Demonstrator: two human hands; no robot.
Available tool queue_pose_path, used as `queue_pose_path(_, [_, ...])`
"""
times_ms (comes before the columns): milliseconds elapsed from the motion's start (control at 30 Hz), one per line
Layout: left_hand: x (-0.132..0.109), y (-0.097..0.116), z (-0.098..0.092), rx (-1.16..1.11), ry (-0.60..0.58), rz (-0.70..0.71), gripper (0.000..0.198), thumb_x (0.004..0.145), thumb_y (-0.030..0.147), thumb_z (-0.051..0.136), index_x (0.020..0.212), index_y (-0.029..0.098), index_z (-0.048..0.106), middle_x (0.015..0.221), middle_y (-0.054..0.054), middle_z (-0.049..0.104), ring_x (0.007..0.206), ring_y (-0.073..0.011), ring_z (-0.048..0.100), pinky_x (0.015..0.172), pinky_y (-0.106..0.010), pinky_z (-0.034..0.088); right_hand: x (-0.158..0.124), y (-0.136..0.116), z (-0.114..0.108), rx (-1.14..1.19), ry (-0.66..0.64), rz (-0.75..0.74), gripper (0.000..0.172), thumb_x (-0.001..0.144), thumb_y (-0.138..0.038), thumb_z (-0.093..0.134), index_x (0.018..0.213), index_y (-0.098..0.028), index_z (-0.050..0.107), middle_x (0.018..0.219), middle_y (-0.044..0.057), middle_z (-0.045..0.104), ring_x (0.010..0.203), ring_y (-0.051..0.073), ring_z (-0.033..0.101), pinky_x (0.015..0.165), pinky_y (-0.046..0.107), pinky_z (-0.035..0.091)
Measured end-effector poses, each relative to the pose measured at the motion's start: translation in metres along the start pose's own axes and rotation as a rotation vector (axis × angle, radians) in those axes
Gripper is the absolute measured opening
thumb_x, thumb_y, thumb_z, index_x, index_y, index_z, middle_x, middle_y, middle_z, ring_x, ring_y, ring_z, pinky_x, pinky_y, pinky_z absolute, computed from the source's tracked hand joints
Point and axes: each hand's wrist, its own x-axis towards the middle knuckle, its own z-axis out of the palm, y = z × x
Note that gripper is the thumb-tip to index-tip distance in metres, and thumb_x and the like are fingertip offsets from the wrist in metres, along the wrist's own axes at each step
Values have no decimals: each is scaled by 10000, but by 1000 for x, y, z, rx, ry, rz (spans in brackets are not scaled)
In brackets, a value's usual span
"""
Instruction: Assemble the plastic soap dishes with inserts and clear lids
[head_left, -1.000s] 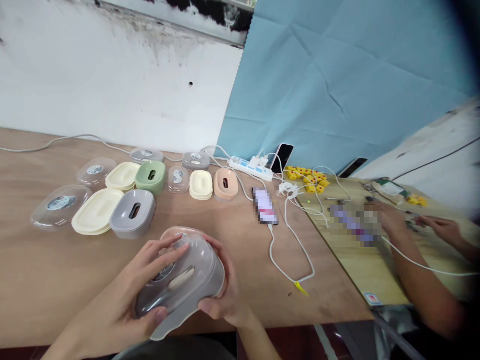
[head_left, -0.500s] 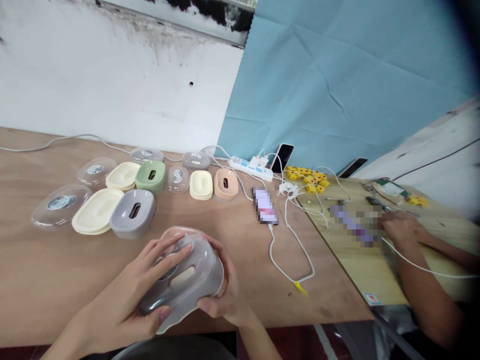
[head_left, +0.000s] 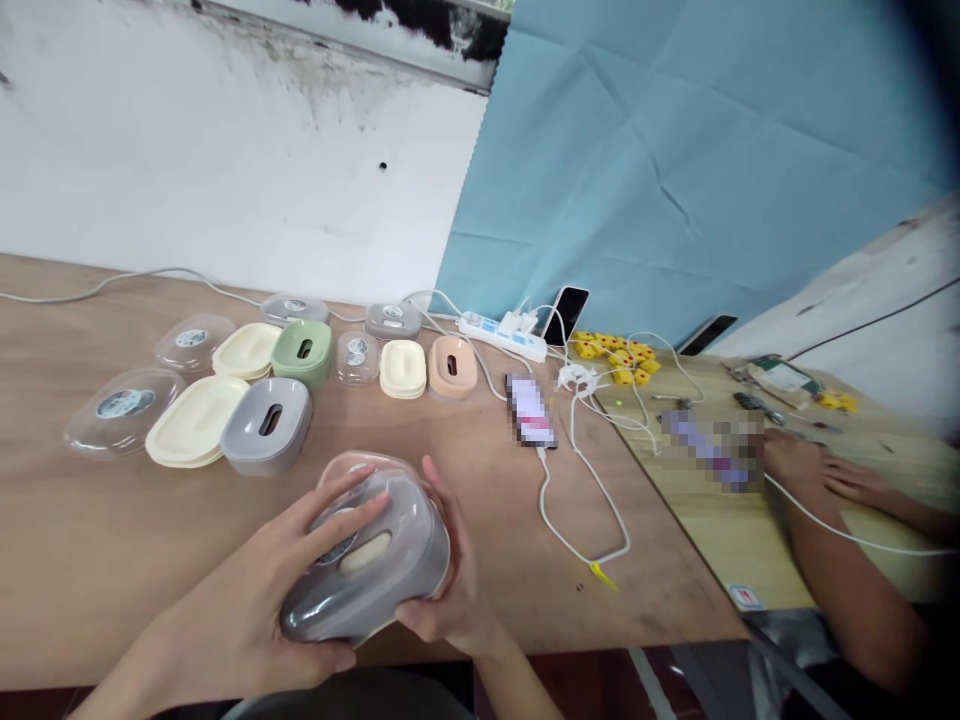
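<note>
Clock positions here are read from the lidded box point(head_left: 405, 505) in your grip, which is at the near edge of the table point(head_left: 120, 560), tilted, with twelve toward the wall. Your left hand point(head_left: 259, 585) is spread wide over its see-through grey lid, fingers across the top and thumb at the near side. Your right hand point(head_left: 455, 590) is partly curled, cupping the right side with its thumb on the near edge. A pink edge shows at the box's far end, and a pale oval on its top. At eleven o'clock sits a lavender box point(head_left: 262, 457), slotted, with a cream tray point(head_left: 193, 425) touching it at ten and a clear lid point(head_left: 124, 408) beyond. A green box point(head_left: 301, 372) stands farther off, between eleven and twelve; a peach box point(head_left: 454, 383) is at one. A plugged-in phone point(head_left: 531, 410) lies between one and two, well apart from your hands.
</note>
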Motion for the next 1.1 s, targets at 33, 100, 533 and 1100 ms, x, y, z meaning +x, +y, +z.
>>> queue_pose_path(33, [0, 0, 0, 11, 3, 0, 977, 676, 277, 693, 1466, 398, 130, 1568, -21, 110, 1391, -343, 258, 1068, -487, 372, 0, -2, -2, -26, -20, 6, 1009, 572, -441, 840, 1418, -342, 298, 1427, 69, 423, 1307, 300, 426, 1097, 489, 324])
queue_pose_path(100, [3, 1, -2, 45, 1, 26, 978, 651, 230, 680, 1454, 407, 151, 1557, -22, 149, 1370, -334, 306, 1032, -460, 425, 2, -12, -8, -157, -108, 9, 959, 596, -409, 831, 1409, -338, 328, 1448, 74, 396, 1324, 309, 400, 1100, 502, 309])
queue_pose_path(533, [52, -11, 4, 163, -182, 169, 1236, 624, 576, 743, 1477, 281, -101, 1536, -163, 212, 1374, -383, 254, 1048, -595, 316, -11, -51, -70, -948, -217, 31, 872, 478, -349, 883, 1238, -287, 458, 1388, 107, 418, 1239, 324, 487, 992, 447, 431])
queue_pose_path(1100, [81, -62, 20, 658, -197, -96, 926, 624, 266, 703, 1441, 128, 290, 1524, -186, 256, 1390, -370, 232, 1090, -575, 234, 11, -6, -156, -1173, 11, -3, 737, 604, -318, 818, 1181, -224, 369, 1417, 174, 368, 1307, 325, 417, 1043, 508, 373])
